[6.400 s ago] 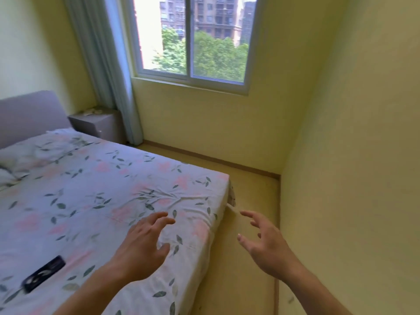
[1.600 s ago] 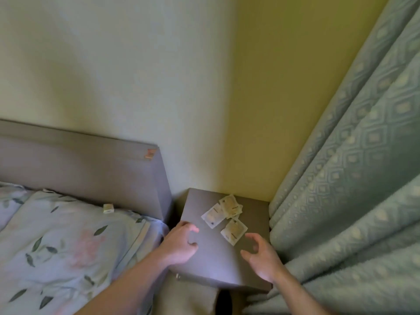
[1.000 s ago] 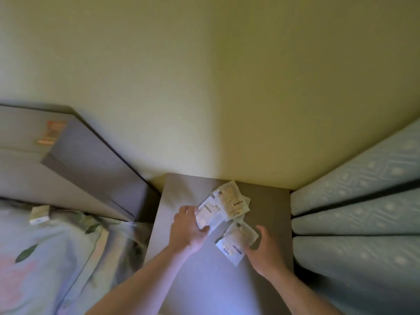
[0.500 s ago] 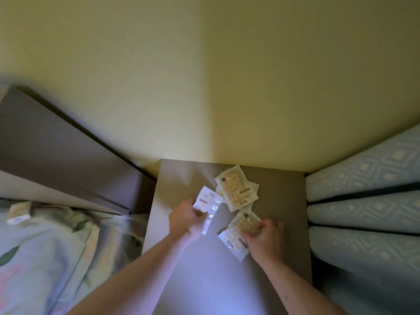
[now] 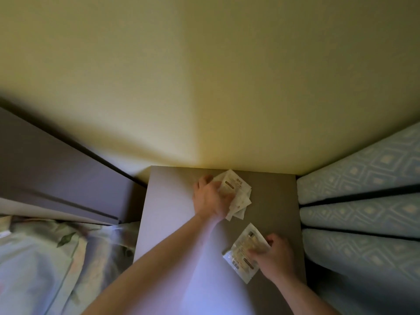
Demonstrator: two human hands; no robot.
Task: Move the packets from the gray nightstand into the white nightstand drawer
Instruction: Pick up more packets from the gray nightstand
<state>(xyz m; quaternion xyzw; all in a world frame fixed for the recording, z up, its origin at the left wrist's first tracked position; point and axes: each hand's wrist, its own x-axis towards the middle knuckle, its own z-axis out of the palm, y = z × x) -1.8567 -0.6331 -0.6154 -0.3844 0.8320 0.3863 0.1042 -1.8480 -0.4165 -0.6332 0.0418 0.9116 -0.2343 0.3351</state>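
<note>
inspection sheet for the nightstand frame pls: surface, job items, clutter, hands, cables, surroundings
Surface: gray nightstand top, against the wall.
Job's things: a bunch of packets near the back; a single packet nearer the front. White nightstand not in view.
Clutter: nothing seen.
Hands: left hand on the bunch of packets, grip blurred; right hand pinches the single packet.
Cables: nothing seen.
Surroundings: headboard and bedding left, curtain right.
</note>
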